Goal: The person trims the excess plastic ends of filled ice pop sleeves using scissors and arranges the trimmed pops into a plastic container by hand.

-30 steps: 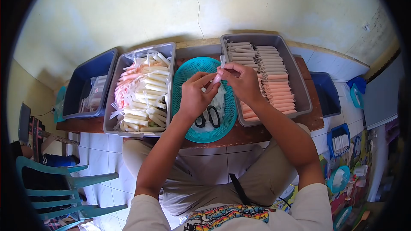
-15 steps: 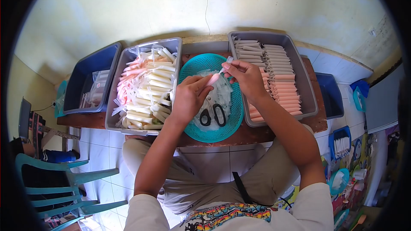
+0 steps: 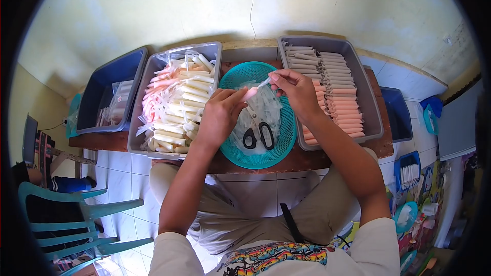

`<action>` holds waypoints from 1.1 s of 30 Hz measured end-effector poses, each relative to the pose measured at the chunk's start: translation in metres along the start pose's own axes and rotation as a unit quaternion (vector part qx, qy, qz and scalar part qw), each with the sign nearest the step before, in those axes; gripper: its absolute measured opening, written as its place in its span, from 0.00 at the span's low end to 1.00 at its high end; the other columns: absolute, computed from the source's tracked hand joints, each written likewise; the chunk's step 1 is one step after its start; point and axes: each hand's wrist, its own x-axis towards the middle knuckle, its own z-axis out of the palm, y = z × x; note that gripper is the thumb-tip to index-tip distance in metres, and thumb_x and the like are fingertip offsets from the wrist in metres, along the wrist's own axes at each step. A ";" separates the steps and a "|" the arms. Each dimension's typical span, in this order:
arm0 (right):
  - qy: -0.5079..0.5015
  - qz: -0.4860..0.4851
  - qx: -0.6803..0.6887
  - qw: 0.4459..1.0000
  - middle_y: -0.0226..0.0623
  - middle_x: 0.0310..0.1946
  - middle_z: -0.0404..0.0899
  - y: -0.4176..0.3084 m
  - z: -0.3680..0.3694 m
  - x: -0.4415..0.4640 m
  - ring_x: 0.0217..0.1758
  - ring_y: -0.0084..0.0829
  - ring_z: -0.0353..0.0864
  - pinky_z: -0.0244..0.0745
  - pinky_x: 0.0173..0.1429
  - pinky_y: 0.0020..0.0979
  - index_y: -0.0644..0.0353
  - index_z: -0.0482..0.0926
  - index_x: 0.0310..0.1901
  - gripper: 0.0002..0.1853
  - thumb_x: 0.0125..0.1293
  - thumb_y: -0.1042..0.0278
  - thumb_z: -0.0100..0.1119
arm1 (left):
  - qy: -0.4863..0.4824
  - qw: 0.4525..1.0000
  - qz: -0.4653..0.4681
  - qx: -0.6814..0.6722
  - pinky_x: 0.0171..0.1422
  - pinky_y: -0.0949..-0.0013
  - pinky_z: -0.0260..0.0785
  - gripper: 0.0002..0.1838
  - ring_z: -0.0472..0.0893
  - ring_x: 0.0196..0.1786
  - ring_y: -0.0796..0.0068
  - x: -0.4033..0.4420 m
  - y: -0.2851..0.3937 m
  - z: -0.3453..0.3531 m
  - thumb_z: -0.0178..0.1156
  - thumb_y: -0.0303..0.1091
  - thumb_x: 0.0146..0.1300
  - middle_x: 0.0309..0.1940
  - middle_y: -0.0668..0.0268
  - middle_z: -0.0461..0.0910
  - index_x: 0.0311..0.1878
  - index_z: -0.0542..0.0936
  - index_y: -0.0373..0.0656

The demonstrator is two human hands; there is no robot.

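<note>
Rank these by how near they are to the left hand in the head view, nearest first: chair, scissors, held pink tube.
1. Pink tube: held in the left hand.
2. Scissors: in the basket, right of that hand.
3. Chair: farthest, off to the left.

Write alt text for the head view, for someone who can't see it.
Left hand grips a pink tube, right hand pinches its clear end, over a teal basket holding scissors and plastic pieces. Gray bins of tubes flank it.

room: over basket's (image 3: pixel 289 135) front half | sides blocked: left tray (image 3: pixel 219 61), right tray (image 3: pixel 370 105) | inside: scissors (image 3: pixel 254 116) | height hard to judge
</note>
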 end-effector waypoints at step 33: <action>-0.174 0.054 -0.549 0.816 0.65 0.56 0.77 0.050 0.064 -0.060 0.58 0.66 0.86 0.86 0.61 0.53 0.77 0.67 0.61 0.35 0.65 0.62 0.77 | 0.058 0.995 -0.039 0.077 0.54 0.54 0.81 0.19 0.86 0.48 0.55 -0.012 -0.009 -0.006 0.74 0.24 0.63 0.45 0.59 0.88 0.58 0.90 0.41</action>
